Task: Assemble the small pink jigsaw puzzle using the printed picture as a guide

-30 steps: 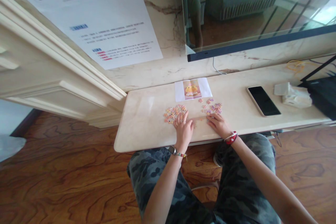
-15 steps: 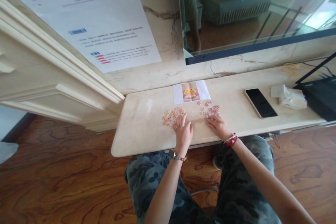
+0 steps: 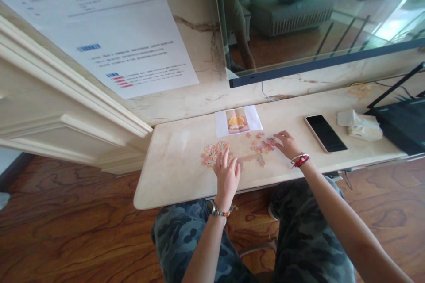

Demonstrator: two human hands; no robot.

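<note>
My left hand (image 3: pixel 227 177) rests at the right edge of a pile of orange and pink jigsaw pieces (image 3: pixel 210 152), fingers spread and covering part of it. To the right lies a looser group of pink and purple jigsaw pieces (image 3: pixel 264 145). My right hand (image 3: pixel 288 145) is at that group's right side, thumb and fingers apart, fingertips close to the purple pieces. No piece shows in its grasp. A small greenish patch (image 3: pixel 260 159) lies on the tabletop below this group. Behind the pieces is a paper sheet (image 3: pixel 255 119) with a printed picture of yellow figures.
A phone (image 3: pixel 327 133) lies on the cream tabletop (image 3: pixel 172 168) to the right. Beyond it are a white tissue pack (image 3: pixel 363 128) and a black router (image 3: pixel 401 124). A television (image 3: pixel 315 64) hangs above. Printed paper (image 3: pixel 133 44) is on the wall at left.
My right hand has moved right and away from the front of the purple pieces, uncovering the greenish patch. My left hand has shifted slightly toward me. The camera view has shifted a little.
</note>
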